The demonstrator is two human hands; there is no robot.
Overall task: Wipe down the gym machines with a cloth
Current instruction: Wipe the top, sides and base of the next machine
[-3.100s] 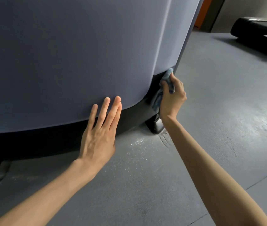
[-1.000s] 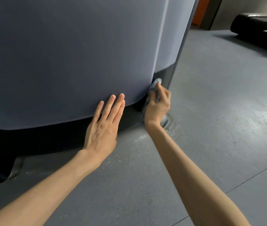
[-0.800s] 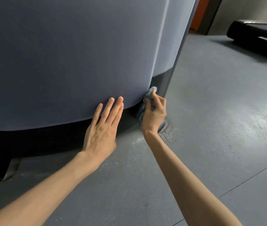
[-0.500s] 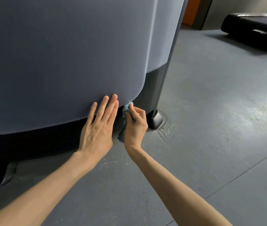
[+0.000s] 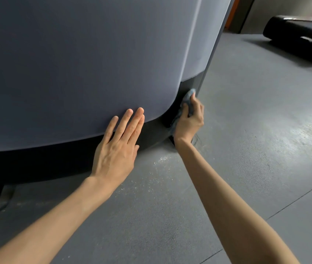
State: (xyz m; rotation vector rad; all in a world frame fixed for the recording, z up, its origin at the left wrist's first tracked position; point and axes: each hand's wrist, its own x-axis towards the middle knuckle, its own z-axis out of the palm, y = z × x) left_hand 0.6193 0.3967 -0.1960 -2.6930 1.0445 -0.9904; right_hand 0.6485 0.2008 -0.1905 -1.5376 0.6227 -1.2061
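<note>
Machine base [image 5: 151, 134]: cloth [image 5: 189, 93] gripped in R hand [image 5: 188, 121].

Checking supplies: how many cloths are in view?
1: the blue cloth, gripped by the right hand against the dark base of the machine. Others could be hidden behind it.

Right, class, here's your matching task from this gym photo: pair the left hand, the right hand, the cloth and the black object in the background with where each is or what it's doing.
Column A
1 left hand
2 right hand
3 cloth
4 black object

Column B
a on the floor, far right
b flat on the grey panel, fingers straight
c bunched against the machine's dark base
d gripping the cloth

Pairs: 1-b; 2-d; 3-c; 4-a
</note>
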